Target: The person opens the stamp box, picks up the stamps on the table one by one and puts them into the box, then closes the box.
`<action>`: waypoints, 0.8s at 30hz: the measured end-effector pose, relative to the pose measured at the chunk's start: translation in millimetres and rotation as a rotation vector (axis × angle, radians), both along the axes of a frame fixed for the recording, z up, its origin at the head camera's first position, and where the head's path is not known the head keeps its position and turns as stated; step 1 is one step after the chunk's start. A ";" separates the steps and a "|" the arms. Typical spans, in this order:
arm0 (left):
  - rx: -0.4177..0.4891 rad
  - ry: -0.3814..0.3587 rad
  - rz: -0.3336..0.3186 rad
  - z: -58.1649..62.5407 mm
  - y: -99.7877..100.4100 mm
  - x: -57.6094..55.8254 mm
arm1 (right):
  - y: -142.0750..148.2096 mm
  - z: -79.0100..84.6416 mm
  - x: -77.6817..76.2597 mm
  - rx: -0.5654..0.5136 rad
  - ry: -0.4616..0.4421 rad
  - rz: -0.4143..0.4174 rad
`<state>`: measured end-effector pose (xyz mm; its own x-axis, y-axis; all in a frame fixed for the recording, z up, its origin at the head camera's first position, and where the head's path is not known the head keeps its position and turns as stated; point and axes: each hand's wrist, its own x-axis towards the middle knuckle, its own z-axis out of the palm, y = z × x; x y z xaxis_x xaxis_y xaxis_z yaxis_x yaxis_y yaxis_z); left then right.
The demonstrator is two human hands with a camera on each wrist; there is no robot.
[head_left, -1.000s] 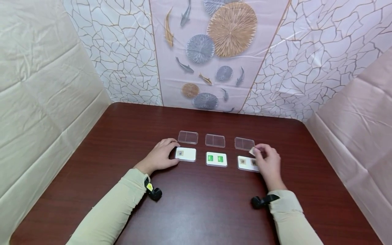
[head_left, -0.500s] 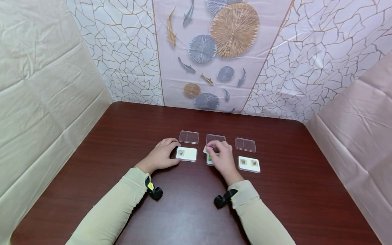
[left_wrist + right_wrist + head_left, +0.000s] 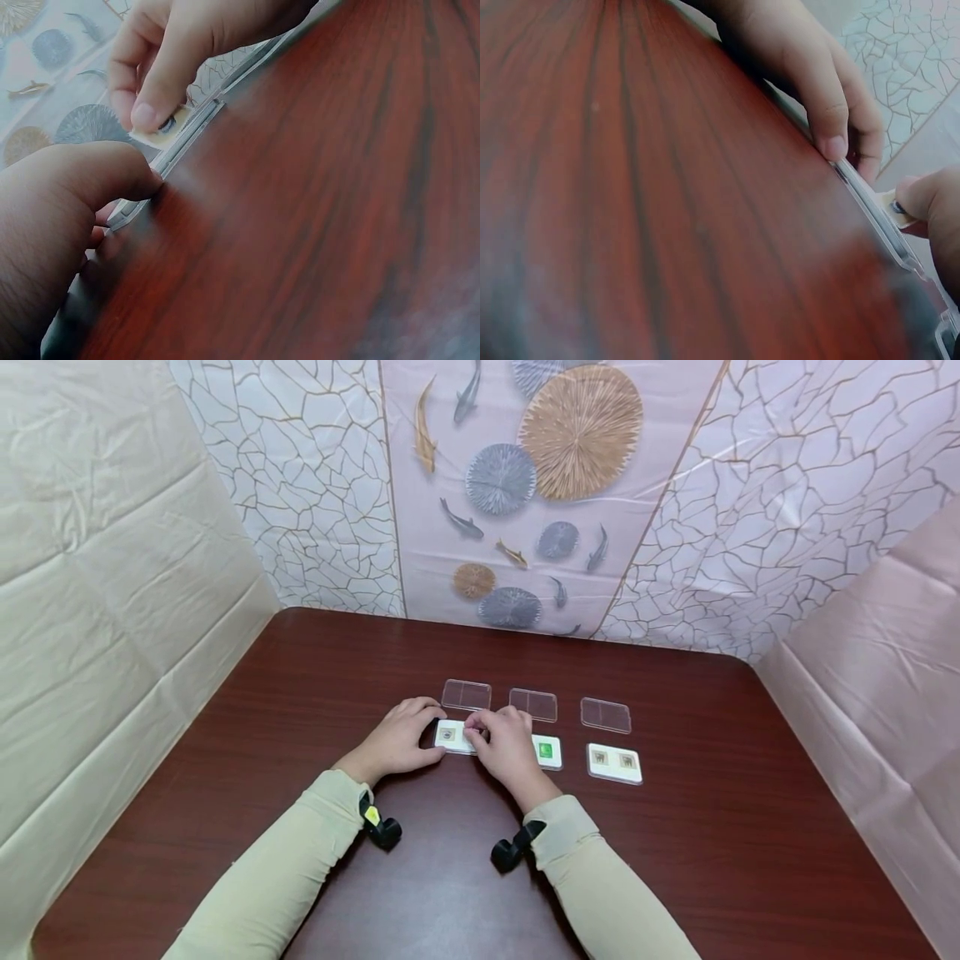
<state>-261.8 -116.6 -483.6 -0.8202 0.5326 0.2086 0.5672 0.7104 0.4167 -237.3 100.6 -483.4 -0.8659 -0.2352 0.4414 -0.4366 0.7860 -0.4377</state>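
My left hand [image 3: 397, 739] grips the left end of a flat clear case with a white insert [image 3: 460, 746], thumb at its near edge and fingers at its far edge. One small beige picture square [image 3: 447, 734] lies on that insert's left half. Over the right half, my right hand [image 3: 510, 747] pinches another small beige square [image 3: 169, 129] with a dark print, held tilted close above the case. Partly behind my right hand is the middle case [image 3: 551, 763], where a green square [image 3: 545, 750] shows; its left part is hidden. The right case [image 3: 614, 762] carries two brownish squares.
Behind the cases, three clear plastic lids [image 3: 467, 695] lie in a row on the dark red wooden table [image 3: 450, 877]. Fabric walls stand at the table's back and sides.
My right hand has moved left from the right case, past the middle one, to the left case, carrying the small square. My left hand has stayed at the left case.
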 end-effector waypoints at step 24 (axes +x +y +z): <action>-0.006 -0.022 0.009 -0.7 0.6 -0.8 | -1.1 2.6 -0.9 0.227 0.017 -0.062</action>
